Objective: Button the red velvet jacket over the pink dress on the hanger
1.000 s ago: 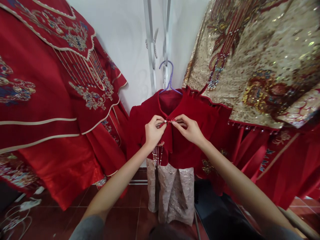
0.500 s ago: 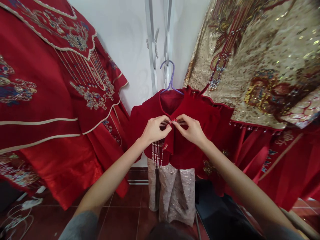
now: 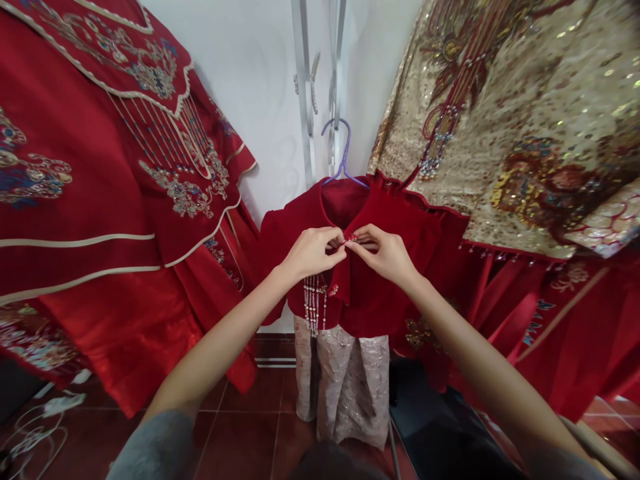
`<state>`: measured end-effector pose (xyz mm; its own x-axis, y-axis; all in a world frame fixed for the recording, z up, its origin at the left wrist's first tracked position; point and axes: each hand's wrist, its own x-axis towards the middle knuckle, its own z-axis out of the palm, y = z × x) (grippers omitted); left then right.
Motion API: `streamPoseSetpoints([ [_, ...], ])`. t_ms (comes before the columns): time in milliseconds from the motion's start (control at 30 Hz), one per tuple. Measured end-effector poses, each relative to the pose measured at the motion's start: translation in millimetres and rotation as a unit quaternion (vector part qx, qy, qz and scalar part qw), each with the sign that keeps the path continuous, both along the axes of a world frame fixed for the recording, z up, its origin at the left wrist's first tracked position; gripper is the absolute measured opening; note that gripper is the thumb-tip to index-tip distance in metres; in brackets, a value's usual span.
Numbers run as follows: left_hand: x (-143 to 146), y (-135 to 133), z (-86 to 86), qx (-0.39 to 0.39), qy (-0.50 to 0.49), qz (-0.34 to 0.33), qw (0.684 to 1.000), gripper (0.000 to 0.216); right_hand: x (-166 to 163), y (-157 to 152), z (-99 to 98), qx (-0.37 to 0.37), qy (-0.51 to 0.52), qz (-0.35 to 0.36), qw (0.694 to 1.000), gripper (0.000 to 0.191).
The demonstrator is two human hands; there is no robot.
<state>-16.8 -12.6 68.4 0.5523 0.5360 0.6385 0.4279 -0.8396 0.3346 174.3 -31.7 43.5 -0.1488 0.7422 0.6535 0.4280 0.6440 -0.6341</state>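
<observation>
A short dark red jacket (image 3: 373,303) hangs in front of me on a purple hanger (image 3: 345,147). At its upper front, just below the neckline, my left hand (image 3: 316,253) pinches one front edge between thumb and fingers. Facing it, my right hand (image 3: 385,253) pinches the opposite edge, and the fingertips of both hands nearly meet. A small red beaded fastener (image 3: 351,238) shows at the right fingertips; the rest of the closure is hidden behind my fingers. Beaded tassels (image 3: 314,307) dangle below my left hand. Beneath the jacket hangs a pale patterned skirt (image 3: 353,387).
Red embroidered garments (image 3: 100,167) hang close on the left. A gold sequined garment (image 3: 500,133) hangs at the right, above red pleated cloth (image 3: 575,333). A metal rack (image 3: 303,87) stands against the wall. White cables (image 3: 40,427) lie on the tiled floor at lower left.
Both hands stay at the jacket's front edges, with small shifts of the fingers. The fingertips of my left hand have closed up a little, and the lower front flap hangs slightly differently.
</observation>
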Motion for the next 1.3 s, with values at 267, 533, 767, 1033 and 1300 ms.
streamPoseSetpoints([
  [267, 1.7, -0.3, 10.0, 0.067, 0.065, -0.001, 0.996, 0.009, 6.0, 0.9, 7.5, -0.002, -0.018, 0.039, 0.999, 0.026],
  [533, 12.5, 0.5, -3.1, -0.003, -0.015, 0.018, 1.000, 0.013, 5.1, 7.3, -0.6, -0.023, 0.022, 0.036, 0.999, 0.034],
  [767, 26.4, 1.6, -41.8, -0.305, -0.332, -0.041, 0.892, 0.027, -23.7, -25.7, -61.2, 0.041, 0.027, -0.004, 0.999, 0.090],
  [1033, 28.5, 10.5, -43.3, -0.458, -0.346, -0.053, 0.817, 0.041, 19.9, -50.4, -44.7, -0.054, 0.145, -0.167, 0.974, 0.043],
  [1300, 45.0, -4.8, -61.8, -0.526, -0.414, -0.120, 0.734, 0.035, -29.1, -96.1, -0.4, -0.006, 0.124, -0.044, 0.991, 0.028],
])
